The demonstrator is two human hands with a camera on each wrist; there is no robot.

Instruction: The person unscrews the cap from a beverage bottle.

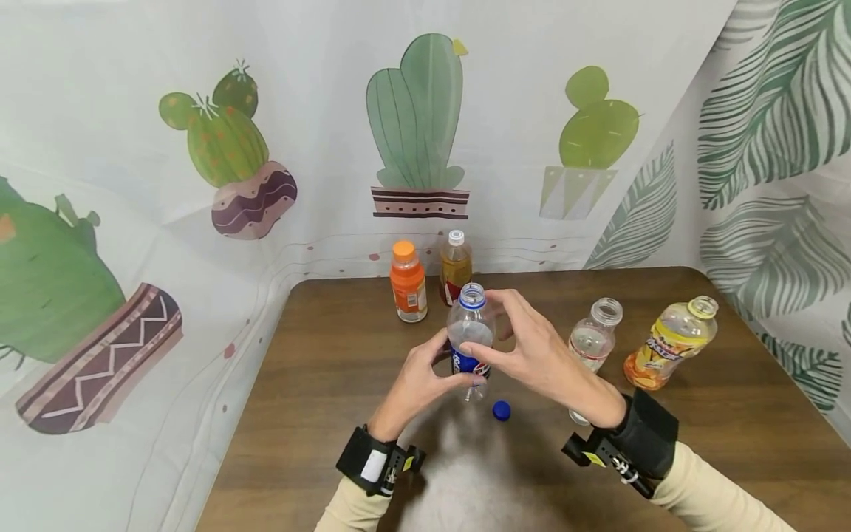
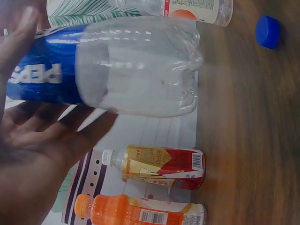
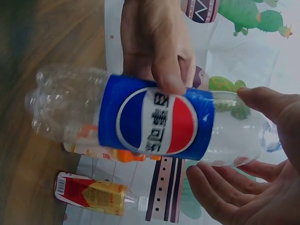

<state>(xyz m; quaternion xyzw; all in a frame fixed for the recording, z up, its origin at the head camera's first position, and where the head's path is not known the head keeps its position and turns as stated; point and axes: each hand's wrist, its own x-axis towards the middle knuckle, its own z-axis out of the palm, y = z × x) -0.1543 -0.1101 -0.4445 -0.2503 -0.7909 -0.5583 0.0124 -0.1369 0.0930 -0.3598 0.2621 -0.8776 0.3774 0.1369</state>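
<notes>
A clear plastic Pepsi bottle point(image 1: 473, 332) with a blue label stands upright between both hands, its mouth uncapped. My left hand point(image 1: 415, 380) grips it round the label, thumb across the front, as the right wrist view shows. Around the upper part curls my right hand point(image 1: 535, 355), with the thumb and fingertips on opposite sides of the clear shoulder point(image 3: 229, 126). A blue bottle cap point(image 1: 501, 411) lies on the table just right of the bottle's base. Whether the base touches the table, I cannot tell.
Behind stand an orange-capped bottle point(image 1: 408, 284) and a white-capped bottle of amber drink point(image 1: 456, 262). To the right, an uncapped clear bottle point(image 1: 592, 340) is partly behind my right forearm, beside an uncapped yellow-labelled bottle point(image 1: 671, 343). A cactus-print cloth point(image 1: 319, 148) hangs behind the wooden table point(image 1: 299, 414).
</notes>
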